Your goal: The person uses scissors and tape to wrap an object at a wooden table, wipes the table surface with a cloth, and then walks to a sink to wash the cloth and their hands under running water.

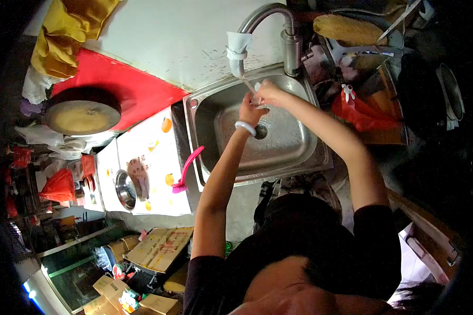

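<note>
Water runs from the curved metal faucet [263,10] with a white sleeve [238,44] around its spout. Under the stream, over the steel sink [220,115], both my hands meet. My left hand [251,112], with a pale bangle [245,127] at the wrist, has its fingers closed around the lower side of a small whitish object [256,96]. My right hand [269,94] grips the same object from above and the right. Fingers and water hide most of it, so I cannot tell its kind. The drain [260,131] lies just below the hands.
Left of the sink, a pink brush [186,170] and a metal bowl [125,190] rest on a white patterned cover [157,152]. A round wooden chopping board [83,116] stands farther left. A red bag [362,113] is at right. Cardboard boxes [110,289] sit at lower left.
</note>
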Tool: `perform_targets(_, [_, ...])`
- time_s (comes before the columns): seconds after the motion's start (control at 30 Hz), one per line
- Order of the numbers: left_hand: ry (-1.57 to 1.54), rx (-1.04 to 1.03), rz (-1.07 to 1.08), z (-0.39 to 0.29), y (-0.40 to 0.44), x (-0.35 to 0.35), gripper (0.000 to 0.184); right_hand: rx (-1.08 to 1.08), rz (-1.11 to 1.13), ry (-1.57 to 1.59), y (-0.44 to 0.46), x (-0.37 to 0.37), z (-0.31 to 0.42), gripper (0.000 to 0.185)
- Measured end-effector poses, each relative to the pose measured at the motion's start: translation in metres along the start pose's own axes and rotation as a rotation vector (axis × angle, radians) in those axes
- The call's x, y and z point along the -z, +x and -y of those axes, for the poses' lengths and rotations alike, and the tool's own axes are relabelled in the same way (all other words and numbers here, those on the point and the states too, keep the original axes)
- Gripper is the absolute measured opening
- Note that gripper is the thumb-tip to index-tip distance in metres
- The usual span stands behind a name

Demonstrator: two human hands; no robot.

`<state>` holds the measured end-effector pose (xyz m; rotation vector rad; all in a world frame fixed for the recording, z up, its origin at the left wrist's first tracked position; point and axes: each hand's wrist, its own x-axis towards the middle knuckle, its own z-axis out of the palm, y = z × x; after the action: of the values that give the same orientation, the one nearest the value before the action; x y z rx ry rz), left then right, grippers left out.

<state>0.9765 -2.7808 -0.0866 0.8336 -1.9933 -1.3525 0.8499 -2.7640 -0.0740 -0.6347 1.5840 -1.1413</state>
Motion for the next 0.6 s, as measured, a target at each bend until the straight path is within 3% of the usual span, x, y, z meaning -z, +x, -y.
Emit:
perform_targets(0.03, [0.000, 0.000, 0.001, 0.002, 0.007, 0.000, 0.040, -0.034, 0.016, 0.204, -0.013, 0.003, 0.008, 0.011])
perform_targets(0.07, [0.281, 0.056, 0.001, -0.007, 0.015, 0.003, 0.035, -0.032, 0.014, 0.203, -0.010, 0.016, 0.003, 0.011])
perform_targets(0.1, [0.561, 0.108, 0.002, -0.010, 0.025, 0.005, 0.029, 0.212, 0.106, -0.188, -0.009, 0.037, 0.001, 0.022])
perform_targets(0.13, [0.468, 0.201, 0.024, -0.010, 0.031, 0.004, 0.018, 0.321, 0.156, -0.388, -0.009, 0.049, -0.004, 0.028])
perform_targets(0.17, [0.468, 0.198, 0.032, -0.020, 0.033, 0.003, 0.018, 0.444, 0.187, -0.578, -0.017, 0.059, -0.002, 0.034])
perform_targets(0.23, [0.545, -0.041, 0.147, -0.053, 0.040, 0.004, 0.020, -0.032, -0.184, 0.232, -0.066, 0.070, 0.041, 0.059])
perform_targets(0.27, [0.526, 0.036, 0.275, -0.058, 0.048, 0.004, 0.023, -0.029, -0.069, -0.033, -0.061, 0.077, 0.037, 0.077])
perform_targets(0.3, [0.531, 0.031, 0.281, -0.068, 0.051, 0.004, 0.023, -0.026, -0.073, -0.025, -0.058, 0.075, 0.030, 0.077])
perform_targets(0.37, [0.569, 0.156, 0.407, -0.084, 0.057, 0.001, 0.025, 0.411, 0.374, 0.042, -0.047, 0.064, 0.010, 0.073])
perform_targets(0.4, [0.365, 0.234, 0.390, -0.085, 0.056, 0.001, 0.024, 0.461, 0.411, -0.002, -0.041, 0.055, 0.007, 0.058])
perform_targets(0.43, [0.377, 0.210, 0.395, -0.086, 0.057, 0.004, 0.023, 0.461, 0.404, 0.003, -0.038, 0.052, 0.002, 0.058])
perform_targets(0.5, [0.616, -0.397, 0.286, -0.034, 0.071, 0.023, 0.024, 0.202, 0.307, -0.057, -0.041, 0.047, 0.001, 0.039])
perform_targets(0.57, [0.172, 0.157, 0.279, -0.057, 0.068, 0.043, 0.023, 0.135, 0.275, -0.098, -0.045, 0.045, -0.005, 0.034])
perform_targets(0.6, [0.074, 0.207, 0.257, -0.057, 0.065, 0.058, 0.023, 0.178, 0.283, -0.065, -0.041, 0.046, -0.016, 0.035])
